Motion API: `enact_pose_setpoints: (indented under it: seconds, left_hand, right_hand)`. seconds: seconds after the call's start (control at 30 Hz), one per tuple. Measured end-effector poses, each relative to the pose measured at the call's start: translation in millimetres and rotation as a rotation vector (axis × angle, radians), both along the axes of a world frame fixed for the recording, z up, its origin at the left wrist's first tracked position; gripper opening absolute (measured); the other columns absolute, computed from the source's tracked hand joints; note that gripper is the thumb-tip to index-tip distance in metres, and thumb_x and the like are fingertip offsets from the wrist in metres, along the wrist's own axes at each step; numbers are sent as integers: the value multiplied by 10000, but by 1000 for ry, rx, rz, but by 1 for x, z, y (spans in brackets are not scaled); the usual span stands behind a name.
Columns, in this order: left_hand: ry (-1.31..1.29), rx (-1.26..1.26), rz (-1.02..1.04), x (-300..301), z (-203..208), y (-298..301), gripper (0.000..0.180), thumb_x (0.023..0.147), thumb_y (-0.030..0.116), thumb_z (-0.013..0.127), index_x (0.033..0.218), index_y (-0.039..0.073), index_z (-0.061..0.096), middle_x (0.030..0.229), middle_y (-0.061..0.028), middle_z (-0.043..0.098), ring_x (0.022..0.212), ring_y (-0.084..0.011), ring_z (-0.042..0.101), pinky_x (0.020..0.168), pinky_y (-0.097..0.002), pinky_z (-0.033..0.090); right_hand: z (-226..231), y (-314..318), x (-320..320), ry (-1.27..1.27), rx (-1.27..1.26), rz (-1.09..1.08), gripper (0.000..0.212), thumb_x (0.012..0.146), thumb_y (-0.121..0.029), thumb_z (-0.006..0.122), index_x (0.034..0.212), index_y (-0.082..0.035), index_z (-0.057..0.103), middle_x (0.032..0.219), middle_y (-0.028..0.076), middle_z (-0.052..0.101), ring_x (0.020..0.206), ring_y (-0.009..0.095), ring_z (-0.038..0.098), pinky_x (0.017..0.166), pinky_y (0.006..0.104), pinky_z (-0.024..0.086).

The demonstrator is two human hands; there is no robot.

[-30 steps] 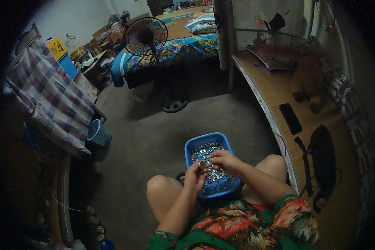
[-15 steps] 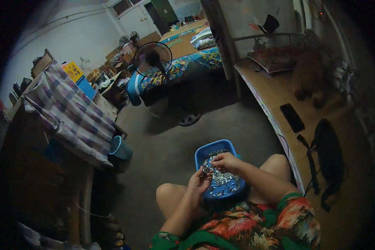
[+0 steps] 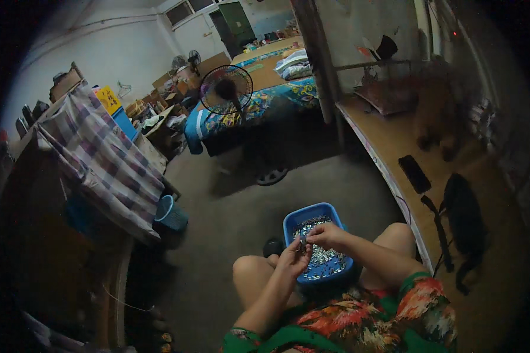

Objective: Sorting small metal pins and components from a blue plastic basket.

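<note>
Over the blue plastic tub [image 3: 287, 228] of small metal cylinders [image 3: 323, 254], the round metal part [image 3: 302, 242] pinched in my left hand [image 3: 293, 257] has turned edge-on as my right hand [image 3: 330, 236], its grip unreadable, closes in, probably for two-handed work.

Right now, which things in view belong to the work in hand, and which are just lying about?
In use:
- left hand, holding a small metallic part
- right hand, fingers close to it
- blue plastic basin of small metal pieces

Just around:
- pedestal fan
- blue wastebasket
- checked cloth
- black phone-like slab
</note>
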State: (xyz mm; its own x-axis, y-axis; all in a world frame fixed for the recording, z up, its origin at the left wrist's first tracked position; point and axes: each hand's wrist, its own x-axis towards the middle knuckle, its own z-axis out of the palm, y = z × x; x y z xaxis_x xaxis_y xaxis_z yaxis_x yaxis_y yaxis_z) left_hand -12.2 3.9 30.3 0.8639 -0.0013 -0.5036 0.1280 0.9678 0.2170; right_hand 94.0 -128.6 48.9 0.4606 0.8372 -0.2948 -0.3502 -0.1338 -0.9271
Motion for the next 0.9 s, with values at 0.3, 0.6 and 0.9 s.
enact_pose_setpoints:
  seconds: [0.3, 0.6, 0.9]
  left_hand:
    - [-68, 4, -71, -3, 15, 4, 206, 831, 213, 549, 837, 7, 533, 750, -103, 570, 654, -183, 576, 574, -244, 523]
    - [-176, 51, -134, 14, 24, 15, 233, 851, 244, 511, 892, 15, 518, 763, -94, 536, 638, -163, 516, 558, -234, 465]
    - [-91, -63, -114, 28, 10, 11, 302, 857, 307, 494, 910, 10, 506, 768, -121, 536, 596, -136, 485, 496, -210, 404]
  right_hand:
    - [39, 3, -19, -206, -150, -137, 141, 761, -191, 630, 763, -59, 582, 582, -19, 498, 450, 47, 394, 397, 193, 294]
    - [47, 10, -3, -99, -137, -186, 197, 770, -248, 613, 805, -56, 585, 549, -16, 462, 424, 66, 381, 380, 213, 260]
    - [17, 13, 37, 150, -122, -104, 166, 763, -215, 630, 774, -76, 540, 535, -45, 422, 420, 52, 332, 391, 201, 222]
